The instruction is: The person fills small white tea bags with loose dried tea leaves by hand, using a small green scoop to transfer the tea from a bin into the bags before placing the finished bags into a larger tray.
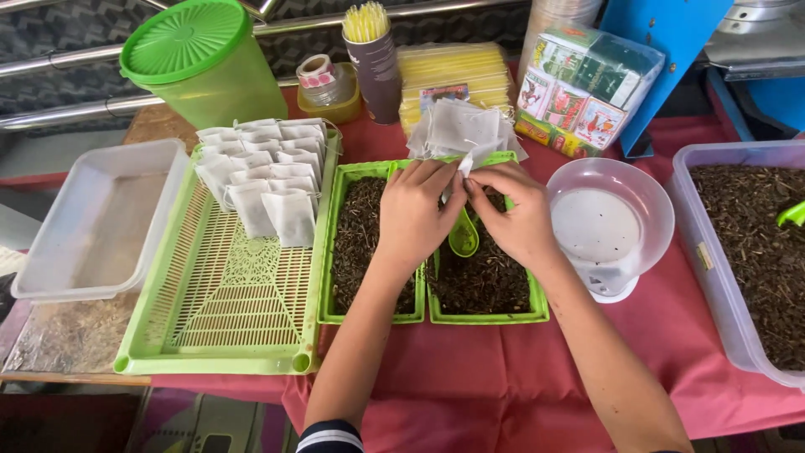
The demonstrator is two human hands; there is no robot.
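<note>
At frame centre, my left hand (411, 214) and right hand (516, 214) fingers are pinching an empty sachet (464, 164); filled sachets (264, 180) are lining the upper-left tray (218, 335), loose tea (482, 281) remaining.

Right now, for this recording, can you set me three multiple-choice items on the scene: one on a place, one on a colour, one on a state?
1. Where do the filled white sachets lie?
A. on the green slatted tray
B. in the clear tub
C. on the weighing scale

2. What colour is the small scoop between the hands?
A. red
B. green
C. white

3. What state is the bowl on the weighing scale in?
A. heaped with dried leaves
B. almost bare, only a few specks
C. covered by a lid

Answers:
1. A, the sachets sit in rows at the far end of the slatted tray.
2. B, it lies over the two leaf trays, below the left hand and right hand, whose fingers pinch a white sachet.
3. B, its white inside shows nearly all over.
</note>
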